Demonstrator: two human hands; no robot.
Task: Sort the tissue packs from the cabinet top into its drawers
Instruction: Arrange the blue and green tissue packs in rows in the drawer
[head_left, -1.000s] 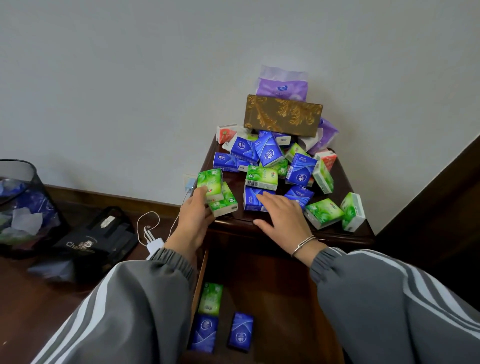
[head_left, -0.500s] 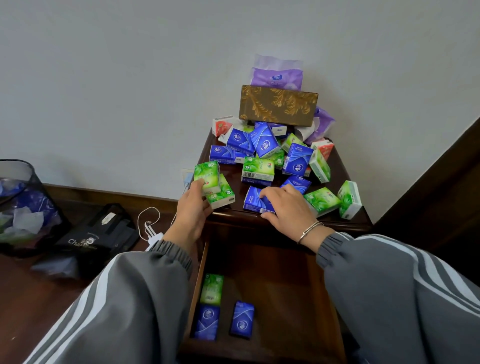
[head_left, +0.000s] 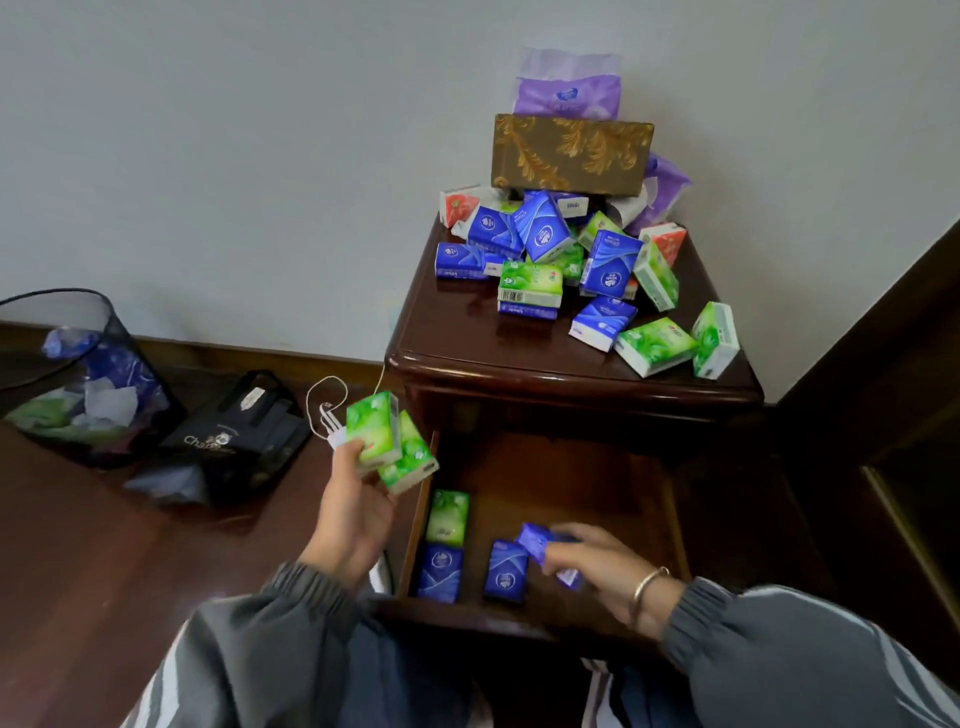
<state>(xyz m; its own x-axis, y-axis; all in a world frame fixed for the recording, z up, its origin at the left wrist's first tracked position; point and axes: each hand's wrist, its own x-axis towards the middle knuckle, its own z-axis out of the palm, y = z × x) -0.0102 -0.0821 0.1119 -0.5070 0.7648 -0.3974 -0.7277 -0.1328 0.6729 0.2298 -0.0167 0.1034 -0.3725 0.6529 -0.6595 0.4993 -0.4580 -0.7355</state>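
Tissue packs (head_left: 571, 270) lie heaped on the cabinet top (head_left: 467, 338), blue, green and a few red, piled against a gold-patterned box (head_left: 571, 153) and purple bags at the wall. Below, the open drawer (head_left: 670, 519) holds one green pack and two blue ones near its left front. The left hand (head_left: 353, 514) hovers just outside the drawer's left edge, its grip closed on two green packs (head_left: 387, 441) stacked askew. The right hand (head_left: 602, 566) is inside the drawer, its grip closed on a blue pack (head_left: 535, 540); motion blur hides whether it carries more than one. The packs look light and soft under slick film, so they probably squash a little and could slide off each other. Pinching across the broad flat faces should hold best.
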